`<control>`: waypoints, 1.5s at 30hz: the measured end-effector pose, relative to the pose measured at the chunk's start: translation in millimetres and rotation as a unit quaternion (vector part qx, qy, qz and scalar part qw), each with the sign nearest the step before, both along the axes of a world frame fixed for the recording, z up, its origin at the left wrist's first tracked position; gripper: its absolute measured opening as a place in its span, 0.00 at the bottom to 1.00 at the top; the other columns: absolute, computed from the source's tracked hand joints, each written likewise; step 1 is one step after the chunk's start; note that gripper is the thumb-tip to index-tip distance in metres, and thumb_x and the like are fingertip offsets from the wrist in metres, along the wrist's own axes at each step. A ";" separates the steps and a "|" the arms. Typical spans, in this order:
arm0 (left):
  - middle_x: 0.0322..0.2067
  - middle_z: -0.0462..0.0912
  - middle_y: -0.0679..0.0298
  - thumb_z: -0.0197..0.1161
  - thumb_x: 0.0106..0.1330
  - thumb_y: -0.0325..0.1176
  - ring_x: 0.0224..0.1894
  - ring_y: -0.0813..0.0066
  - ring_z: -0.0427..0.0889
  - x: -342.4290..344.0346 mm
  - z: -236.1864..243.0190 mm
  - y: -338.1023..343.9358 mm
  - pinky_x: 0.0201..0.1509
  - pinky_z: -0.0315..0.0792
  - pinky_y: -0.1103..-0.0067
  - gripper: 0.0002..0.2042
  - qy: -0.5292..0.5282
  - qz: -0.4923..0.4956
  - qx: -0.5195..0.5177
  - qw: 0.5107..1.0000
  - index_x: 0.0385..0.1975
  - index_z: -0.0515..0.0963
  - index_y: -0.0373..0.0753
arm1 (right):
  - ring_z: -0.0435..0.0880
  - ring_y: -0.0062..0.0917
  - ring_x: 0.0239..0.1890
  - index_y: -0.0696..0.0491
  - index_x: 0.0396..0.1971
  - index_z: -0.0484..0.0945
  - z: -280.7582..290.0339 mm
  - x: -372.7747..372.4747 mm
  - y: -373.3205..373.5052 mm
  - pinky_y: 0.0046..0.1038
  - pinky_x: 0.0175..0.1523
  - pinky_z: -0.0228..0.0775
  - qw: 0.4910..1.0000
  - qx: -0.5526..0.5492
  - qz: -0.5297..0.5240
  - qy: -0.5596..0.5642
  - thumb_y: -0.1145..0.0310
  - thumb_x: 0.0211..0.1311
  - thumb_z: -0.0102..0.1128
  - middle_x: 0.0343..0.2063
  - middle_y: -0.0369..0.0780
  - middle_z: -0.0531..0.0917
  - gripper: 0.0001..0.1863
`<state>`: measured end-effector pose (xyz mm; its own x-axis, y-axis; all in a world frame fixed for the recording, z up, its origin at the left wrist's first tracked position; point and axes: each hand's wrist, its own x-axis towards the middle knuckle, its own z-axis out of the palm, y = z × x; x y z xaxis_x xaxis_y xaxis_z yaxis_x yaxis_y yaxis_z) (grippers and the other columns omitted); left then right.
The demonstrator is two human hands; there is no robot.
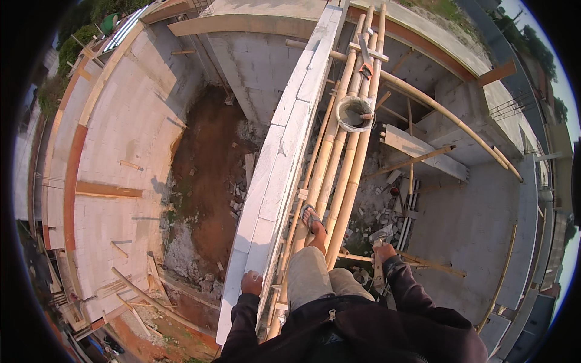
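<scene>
Seen from above, the right hand (384, 251) is closed around the handle of a trowel (380, 237), its grey blade pointing forward over the bamboo scaffold poles (339, 181) on which the person stands (one sandalled foot (312, 219) is visible). By its look the trowel is stiff metal, fairly light and not fragile; the handle, already gripped, is judged the proper hold. The left hand (251, 282) rests curled on top of the white block wall (284, 157), holding nothing. Further along the poles sits a round bucket (354, 113). Below lie bare brown earth (209, 175) to the left and a rubble-strewn concrete floor (466, 224) to the right.
</scene>
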<state>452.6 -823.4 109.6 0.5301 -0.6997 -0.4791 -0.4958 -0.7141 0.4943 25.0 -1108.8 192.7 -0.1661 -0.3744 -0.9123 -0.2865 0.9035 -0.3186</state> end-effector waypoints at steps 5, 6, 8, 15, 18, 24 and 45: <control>0.37 0.79 0.51 0.65 0.55 0.33 0.42 0.50 0.79 22.3 -24.2 -172.0 0.49 0.73 0.62 0.11 -0.023 -0.033 -0.026 0.999 0.36 0.80 0.37 | 0.79 0.36 0.17 0.59 0.40 0.71 -60.1 22.5 -110.6 0.40 0.21 0.76 0.995 0.019 -0.079 -0.064 0.68 0.63 0.49 0.23 0.46 0.78 0.11; 0.38 0.79 0.50 0.65 0.55 0.33 0.43 0.49 0.78 27.8 -22.0 -215.9 0.49 0.73 0.62 0.11 -0.033 -0.041 -0.068 0.996 0.37 0.80 0.37 | 0.80 0.37 0.18 0.59 0.40 0.71 -69.7 37.4 -134.2 0.43 0.21 0.76 0.989 -0.021 -0.098 -0.105 0.68 0.64 0.49 0.23 0.47 0.79 0.10; 0.41 0.80 0.51 0.66 0.55 0.31 0.47 0.50 0.78 41.2 -17.2 -306.8 0.53 0.72 0.64 0.12 -0.045 -0.076 -0.167 0.982 0.39 0.80 0.38 | 0.80 0.35 0.21 0.59 0.38 0.73 -86.0 67.6 -180.9 0.43 0.25 0.77 0.976 -0.101 -0.065 -0.181 0.66 0.67 0.49 0.25 0.45 0.79 0.11; 0.46 0.80 0.53 0.63 0.60 0.33 0.53 0.55 0.76 66.6 -45.5 -605.1 0.59 0.68 0.66 0.14 -0.062 -0.125 -0.197 0.970 0.43 0.80 0.36 | 0.84 0.41 0.29 0.58 0.48 0.73 -136.2 178.7 -331.1 0.38 0.36 0.77 0.946 -0.264 0.188 -0.017 0.66 0.62 0.54 0.32 0.49 0.83 0.17; 0.58 0.73 0.51 0.65 0.60 0.36 0.62 0.55 0.69 65.3 -81.8 -704.0 0.66 0.62 0.67 0.18 -0.122 -0.083 -0.182 0.972 0.50 0.80 0.41 | 0.84 0.50 0.37 0.58 0.56 0.70 -143.5 214.0 -399.3 0.41 0.44 0.77 0.837 -0.466 0.271 0.095 0.68 0.60 0.53 0.36 0.53 0.83 0.23; 0.72 0.48 0.54 0.69 0.55 0.52 0.74 0.45 0.43 62.7 -134.7 -793.5 0.70 0.36 0.40 0.36 -0.111 0.037 -0.087 0.989 0.67 0.65 0.61 | 0.81 0.54 0.42 0.56 0.58 0.70 -167.4 281.0 -544.5 0.46 0.48 0.73 0.777 -0.512 0.365 -0.034 0.74 0.59 0.53 0.40 0.57 0.81 0.24; 0.74 0.46 0.54 0.68 0.57 0.50 0.75 0.45 0.42 66.1 -141.9 -784.4 0.68 0.33 0.37 0.24 -0.086 -0.012 -0.071 0.994 0.56 0.78 0.65 | 0.83 0.49 0.37 0.50 0.59 0.70 -190.1 321.1 -606.3 0.44 0.43 0.76 0.769 -0.417 0.484 -0.027 0.71 0.61 0.53 0.37 0.52 0.81 0.24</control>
<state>518.7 -1607.8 -32.3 0.5778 -0.7676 -0.2775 -0.5985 -0.6296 0.4953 346.1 -1715.0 2.6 0.5879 -0.7573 -0.2844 -0.6622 -0.2486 -0.7069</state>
